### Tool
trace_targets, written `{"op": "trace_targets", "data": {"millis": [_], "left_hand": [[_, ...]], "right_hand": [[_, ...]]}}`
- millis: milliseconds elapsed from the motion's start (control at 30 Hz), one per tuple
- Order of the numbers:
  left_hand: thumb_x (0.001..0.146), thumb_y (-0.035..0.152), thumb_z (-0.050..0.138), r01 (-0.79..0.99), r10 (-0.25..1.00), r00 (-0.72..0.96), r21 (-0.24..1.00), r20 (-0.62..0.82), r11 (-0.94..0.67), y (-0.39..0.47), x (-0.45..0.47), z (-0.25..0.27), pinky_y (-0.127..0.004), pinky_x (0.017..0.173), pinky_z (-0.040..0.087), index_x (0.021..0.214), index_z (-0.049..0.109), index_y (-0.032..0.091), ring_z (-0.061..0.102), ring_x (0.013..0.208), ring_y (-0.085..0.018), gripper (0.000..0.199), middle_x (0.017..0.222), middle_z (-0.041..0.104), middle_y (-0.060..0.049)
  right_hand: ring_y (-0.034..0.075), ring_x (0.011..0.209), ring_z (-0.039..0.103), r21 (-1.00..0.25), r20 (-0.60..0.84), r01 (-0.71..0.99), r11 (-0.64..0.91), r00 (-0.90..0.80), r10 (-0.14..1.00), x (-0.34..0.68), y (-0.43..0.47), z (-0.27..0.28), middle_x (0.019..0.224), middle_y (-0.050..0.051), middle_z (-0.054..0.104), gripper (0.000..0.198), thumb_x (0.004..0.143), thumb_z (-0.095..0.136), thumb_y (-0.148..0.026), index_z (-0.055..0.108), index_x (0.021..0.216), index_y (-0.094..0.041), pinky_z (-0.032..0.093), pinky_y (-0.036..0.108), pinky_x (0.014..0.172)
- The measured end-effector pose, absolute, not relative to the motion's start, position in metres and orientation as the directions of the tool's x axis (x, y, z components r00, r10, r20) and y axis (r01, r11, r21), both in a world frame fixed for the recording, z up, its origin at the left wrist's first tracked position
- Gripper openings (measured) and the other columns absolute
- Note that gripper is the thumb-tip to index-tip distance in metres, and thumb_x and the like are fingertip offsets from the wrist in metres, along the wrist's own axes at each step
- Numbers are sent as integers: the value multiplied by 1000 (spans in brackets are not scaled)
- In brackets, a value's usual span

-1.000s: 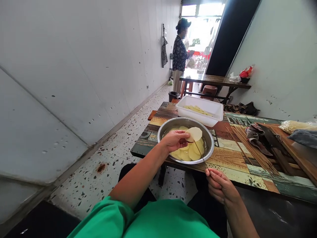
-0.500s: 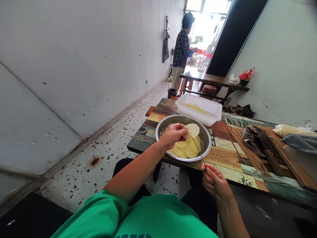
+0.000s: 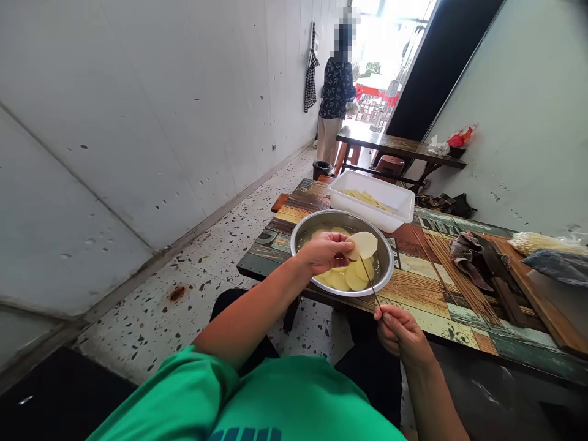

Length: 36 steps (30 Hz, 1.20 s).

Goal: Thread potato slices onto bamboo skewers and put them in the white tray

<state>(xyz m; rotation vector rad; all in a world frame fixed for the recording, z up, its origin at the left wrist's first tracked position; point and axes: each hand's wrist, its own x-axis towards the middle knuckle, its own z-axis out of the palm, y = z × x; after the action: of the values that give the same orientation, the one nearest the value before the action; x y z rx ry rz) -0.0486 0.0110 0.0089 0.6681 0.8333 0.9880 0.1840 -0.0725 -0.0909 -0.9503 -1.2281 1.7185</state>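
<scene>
My left hand [image 3: 328, 251] pinches a thin, pale potato slice [image 3: 366, 244] by its left edge, above a metal basin [image 3: 296, 236]. In the basin several more potato slices [image 3: 342, 278] lie in water. Low at the table's front edge, my right hand [image 3: 400, 331] is closed on the lower end of a thin wooden skewer [image 3: 373, 291]. The skewer slants up to the left, and its upper end meets the lower edge of the held slice. Whether the tip has gone into the slice, I cannot tell.
Behind the basin stands a white plastic tub [image 3: 399, 215] with slices inside. Loose skewers [image 3: 459, 278], a cloth [image 3: 465, 251], a cleaver [image 3: 509, 300] and a wooden board [image 3: 542, 294] lie to the right. A person [image 3: 335, 92] stands by a far table [image 3: 390, 142].
The slice and my left hand have shifted slightly right, and the slice now shows a wider face. The person at the back has turned away.
</scene>
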Motion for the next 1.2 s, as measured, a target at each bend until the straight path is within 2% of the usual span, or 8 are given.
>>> {"op": "trace_targets", "data": {"millis": [100,233,400,533,700,867,1000,1200], "left_hand": [[67,11,78,-426,899,317,803,-300,418,11,-47,5,-20,50,46,73,57,10,59,50,-9,22,61,62,-2],[66,13,79,-429,945,211,845,-249,318,9,-44,2,-20,51,47,74,60,9,58,50,-7,21,64,63,-1],[64,14,81,-443,950,221,845,-222,300,4,-43,3,-20,51,48,74,61,9,57,51,-7,23,66,63,-2],[64,13,80,-483,943,219,812,-250,328,6,-52,8,-22,52,48,71,59,10,58,53,-9,23,65,63,-2],[64,16,80,-567,972,53,795,-227,216,11,-60,12,-24,61,48,74,59,14,60,61,-9,23,70,63,0],[63,15,80,-591,973,34,781,-227,202,10,-49,7,-18,50,38,76,59,14,51,49,-4,25,62,58,4],[67,10,75,-596,967,132,762,-218,253,7,-44,6,-27,65,51,84,56,14,67,63,-14,26,71,65,-2],[69,11,76,-561,974,147,796,-172,225,1,-38,4,-34,74,54,88,61,10,69,69,-17,25,80,69,-8]], "right_hand": [[6,39,25,-987,-66,-127,-100,-245,967,174,-78,-86,51,-8,34,25,84,64,-43,67,90,-18,23,17,34],[15,59,51,-965,157,215,153,3,988,165,-86,-72,65,2,56,27,81,66,-42,72,95,-19,41,24,48],[10,46,35,-976,41,206,71,-145,989,171,-87,-66,54,-4,38,36,88,58,-46,70,103,-16,27,23,41],[8,47,33,-980,29,187,66,-194,981,200,-82,-73,57,-3,39,34,87,62,-46,70,101,-15,23,22,42],[6,44,26,-997,-65,48,-62,-81,995,225,-88,-71,54,-7,29,36,85,65,-46,68,101,-14,16,21,41],[7,45,29,-999,-29,-20,-31,-93,995,195,-97,-64,55,-7,31,31,85,65,-45,68,97,-16,19,21,41],[9,47,33,-999,-25,47,-19,-137,990,174,-102,-63,56,-5,37,32,84,64,-47,68,94,-17,22,22,41],[9,46,33,-998,-37,62,-29,-139,990,167,-103,-64,55,-5,36,35,84,63,-49,68,97,-17,22,22,41]]}}
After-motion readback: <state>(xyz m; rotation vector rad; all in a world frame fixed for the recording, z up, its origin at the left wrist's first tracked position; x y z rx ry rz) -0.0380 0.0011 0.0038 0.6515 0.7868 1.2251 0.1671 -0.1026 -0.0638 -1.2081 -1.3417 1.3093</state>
